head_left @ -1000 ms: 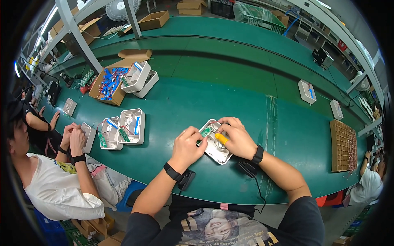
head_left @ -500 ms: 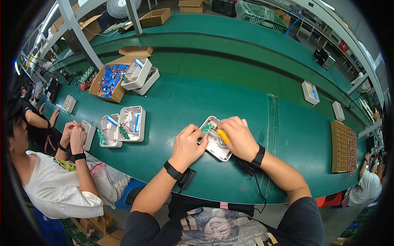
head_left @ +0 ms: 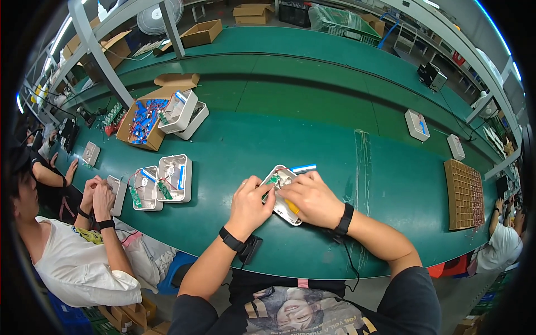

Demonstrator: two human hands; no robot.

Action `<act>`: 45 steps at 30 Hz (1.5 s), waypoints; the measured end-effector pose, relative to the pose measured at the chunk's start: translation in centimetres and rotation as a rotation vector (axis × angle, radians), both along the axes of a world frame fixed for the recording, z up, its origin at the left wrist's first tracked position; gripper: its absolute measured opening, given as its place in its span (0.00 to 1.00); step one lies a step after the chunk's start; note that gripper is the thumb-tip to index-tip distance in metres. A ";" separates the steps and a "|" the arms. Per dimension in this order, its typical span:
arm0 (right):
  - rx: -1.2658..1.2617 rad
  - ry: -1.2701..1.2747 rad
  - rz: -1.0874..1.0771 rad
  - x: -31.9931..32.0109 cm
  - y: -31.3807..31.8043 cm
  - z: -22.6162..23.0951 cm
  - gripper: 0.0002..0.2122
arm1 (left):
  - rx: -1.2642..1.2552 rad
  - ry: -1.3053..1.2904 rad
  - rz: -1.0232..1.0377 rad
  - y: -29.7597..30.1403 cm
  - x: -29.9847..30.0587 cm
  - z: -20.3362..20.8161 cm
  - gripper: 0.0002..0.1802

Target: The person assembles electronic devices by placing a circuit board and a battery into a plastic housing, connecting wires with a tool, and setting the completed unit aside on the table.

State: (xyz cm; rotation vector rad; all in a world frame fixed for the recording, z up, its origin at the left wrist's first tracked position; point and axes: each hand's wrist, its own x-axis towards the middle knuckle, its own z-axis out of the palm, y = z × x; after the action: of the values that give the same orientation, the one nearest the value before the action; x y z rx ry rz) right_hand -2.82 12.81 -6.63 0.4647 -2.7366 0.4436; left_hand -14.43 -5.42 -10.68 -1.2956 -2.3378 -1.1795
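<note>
A small white plastic case (head_left: 288, 218) lies tilted on the bench in front of me, between my hands. Inside its far end sits a green circuit board (head_left: 273, 178) with thin wires. A blue cylindrical battery (head_left: 304, 168) rests across the far right rim, beyond my right fingers. My left hand (head_left: 250, 205) is at the case's left side, fingertips pinched together by the board; what they grip is hidden. My right hand (head_left: 314, 197) reaches over the case, closed around a yellow-handled tool (head_left: 292, 206), whose working end I cannot make out.
Two open white cases (head_left: 187, 192) with batteries and boards stand left, beside a co-worker's hands (head_left: 99, 198). Behind them are a cardboard box of blue batteries (head_left: 146, 120) and stacked cases (head_left: 192, 125). A compartmented tray (head_left: 460, 195) lies right. Dark wrist-mounted devices hang near my wrists.
My right hand has moved down and left with the yellow tool, now lower over the case. The battery behind my right fingers has come into clear view. My view has shifted slightly.
</note>
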 end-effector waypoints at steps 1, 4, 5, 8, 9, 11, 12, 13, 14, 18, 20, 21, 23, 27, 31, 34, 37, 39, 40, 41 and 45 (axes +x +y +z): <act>0.003 0.002 -0.002 -0.3 0.5 0.3 0.18 | 0.003 -0.003 -0.018 0.0 -0.1 0.0 0.06; -0.306 -0.075 -0.123 -1.4 3.4 1.4 0.15 | 0.013 -0.006 -0.046 -0.5 -0.3 -0.1 0.06; -0.297 -0.069 -0.127 -1.3 4.2 1.1 0.15 | 0.018 -0.011 -0.063 -0.3 -0.3 -0.1 0.06; -0.044 -0.017 -0.147 -1.5 6.0 -0.9 0.15 | 0.028 -0.023 -0.097 0.0 -0.4 -0.1 0.06; -0.043 -0.018 -0.148 -1.6 6.0 -1.2 0.15 | 0.033 -0.017 -0.114 -0.1 -0.4 0.0 0.06; -0.037 -0.124 -0.145 -1.8 6.0 -1.7 0.16 | 0.041 -0.006 -0.150 -0.1 -0.4 0.0 0.06; -0.035 -0.178 -0.144 -1.8 6.1 -2.0 0.17 | 0.042 -0.008 -0.152 0.0 -0.3 0.0 0.06; -0.035 -0.180 -0.141 -1.9 6.1 -1.5 0.17 | 0.040 -0.014 -0.149 -0.2 -0.3 -0.1 0.05; -0.115 -0.239 -0.178 -1.8 6.3 -0.9 0.17 | 0.038 -0.019 -0.145 -0.3 -0.4 -0.1 0.05; -0.389 -0.393 -0.233 -1.6 6.2 1.9 0.17 | 0.029 -0.020 -0.137 0.0 -0.5 0.1 0.05; -0.634 -0.460 -0.212 -1.4 5.9 2.5 0.17 | 0.024 -0.019 -0.136 -0.1 -0.4 0.0 0.05; -0.634 -0.463 -0.209 -1.3 5.6 2.3 0.17 | 0.024 -0.026 -0.136 -0.1 -0.4 -0.1 0.05; -0.470 -0.347 -0.178 -0.9 4.4 1.6 0.16 | 0.023 -0.038 -0.138 -0.3 -0.3 -0.3 0.05; -0.330 -0.278 -0.183 -0.8 3.5 1.4 0.14 | 0.039 -0.023 -0.142 -0.1 -0.4 -0.2 0.06; -0.211 -0.210 -0.202 -0.8 2.9 0.6 0.12 | 0.035 -0.032 -0.137 -0.2 -0.4 -0.3 0.06; -0.163 -0.181 -0.217 -0.8 2.5 0.4 0.11 | 0.038 -0.029 -0.140 -0.2 -0.3 -0.3 0.06; -0.153 -0.181 -0.239 -0.7 2.2 0.4 0.10 | 0.032 -0.030 -0.141 -0.2 -0.3 -0.3 0.06; -0.278 -0.271 -0.278 -0.9 2.0 0.7 0.10 | 0.023 -0.028 -0.132 -0.2 -0.5 -0.2 0.06; -0.340 -0.315 -0.297 -1.0 2.0 0.8 0.09 | 0.025 -0.024 -0.135 -0.2 -0.4 -0.2 0.06; -0.339 -0.310 -0.299 -0.8 2.3 0.8 0.09 | 0.021 -0.034 -0.116 -0.2 -0.3 -0.4 0.06; -0.274 -0.141 -0.123 0.4 4.3 0.9 0.08 | 0.036 -0.055 -0.056 0.1 -0.7 -0.7 0.07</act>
State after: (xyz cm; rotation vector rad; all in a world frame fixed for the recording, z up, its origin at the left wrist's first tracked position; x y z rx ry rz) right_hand -2.41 17.09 -5.77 0.2005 -2.7583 0.8322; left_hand -15.14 -5.32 -11.38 -1.3417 -2.3209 -1.2841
